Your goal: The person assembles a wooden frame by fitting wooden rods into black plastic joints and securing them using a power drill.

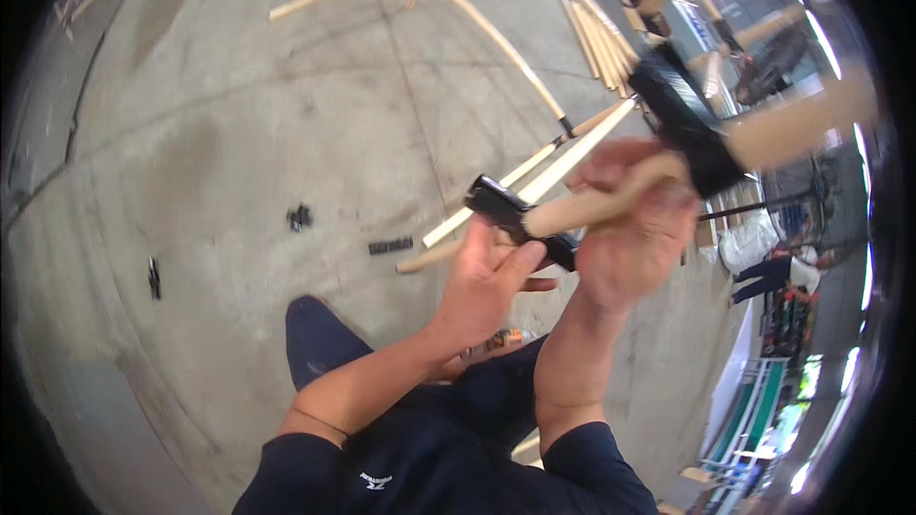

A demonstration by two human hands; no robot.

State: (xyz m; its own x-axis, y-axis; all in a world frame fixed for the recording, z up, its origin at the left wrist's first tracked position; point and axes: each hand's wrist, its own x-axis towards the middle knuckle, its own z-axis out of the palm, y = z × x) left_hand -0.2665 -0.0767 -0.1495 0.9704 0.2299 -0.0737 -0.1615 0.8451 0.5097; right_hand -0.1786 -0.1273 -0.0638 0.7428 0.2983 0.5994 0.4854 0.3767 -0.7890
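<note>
In front of my chest I hold a short tan pipe (553,216) with a black pipe connector (498,202) at its near end. My left hand (474,288) grips this connector, thumb along its lower side. My right hand (634,238) is wrapped round the tan pipe, a little blurred. Beyond it a second black connector (679,105) sits at the pipe's other end. From that one another tan pipe (797,126) runs out to the right. The inner sides of both connectors are hidden.
Long tan pipes joined by black connectors form a frame (496,36) on the concrete floor ahead. Loose black pieces lie nearer: a strip (391,245), a small cluster (300,218) and a thin part (154,278). More pipes (593,46) lie far right. A person (778,274) stands at right.
</note>
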